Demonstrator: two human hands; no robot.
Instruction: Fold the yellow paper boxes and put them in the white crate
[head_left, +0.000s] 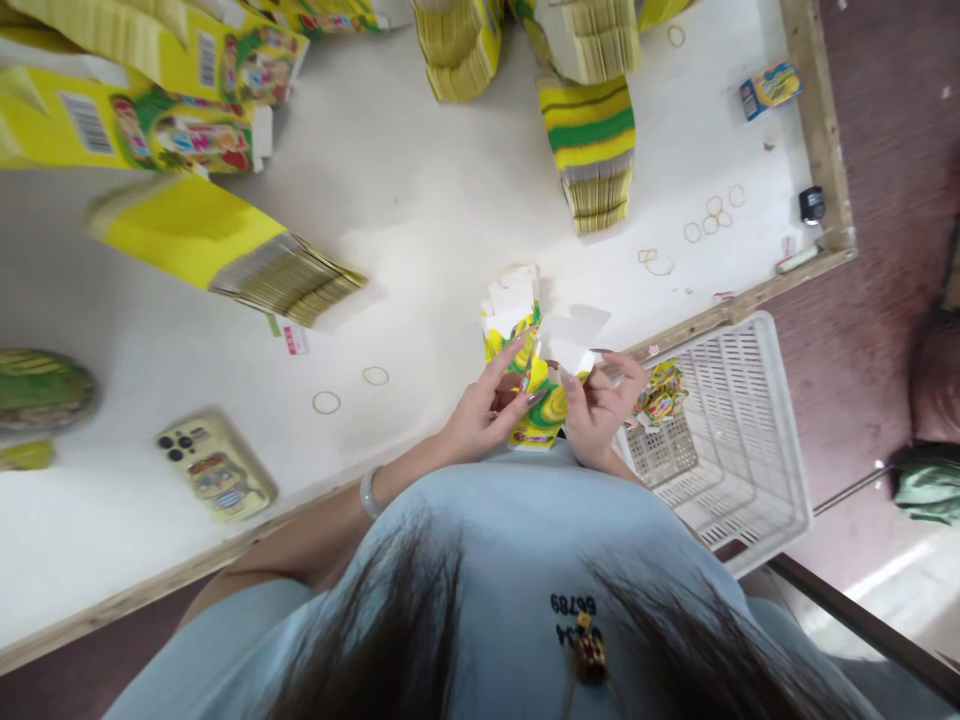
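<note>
Yellow-and-green printed cardboard carton (553, 408) with raised white flaps sits, in the head view, between both hands at the near edge of the white, wood-rimmed surface (420, 230); the left hand (484, 412) grips it with curled fingers; the right hand (598, 408) pinches it beside a white flap; a stack of flat yellow-and-green cardboard (590, 150) lies beyond; a white slatted plastic basket (791, 430) stands near the right hand.

The left hand (480, 415) and right hand (604, 405) partly hide the yellow-and-green printed cardboard (555, 405) between them. At far left, long yellow printed cartons (45, 115) are cut off, as is a rounded green-and-yellow object (41, 385) (blurred too). The small blue-and-yellow box's (771, 90) lettering, far right, is illegible.
</note>
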